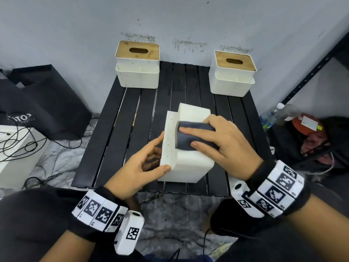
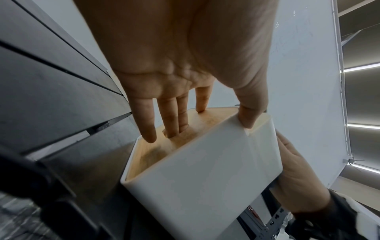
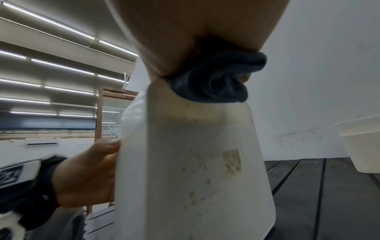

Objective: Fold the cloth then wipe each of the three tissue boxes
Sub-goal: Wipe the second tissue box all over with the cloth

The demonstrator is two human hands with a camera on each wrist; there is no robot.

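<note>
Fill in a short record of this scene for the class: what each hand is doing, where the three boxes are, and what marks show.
left hand: steadies the near box at its wooden-lid end, fingers straight
right hand: presses the folded cloth on the near box
near box: tipped on its side, mid-table
left box: upright, far left
right box: upright, far right
marks: yellowish spots on the near box
</note>
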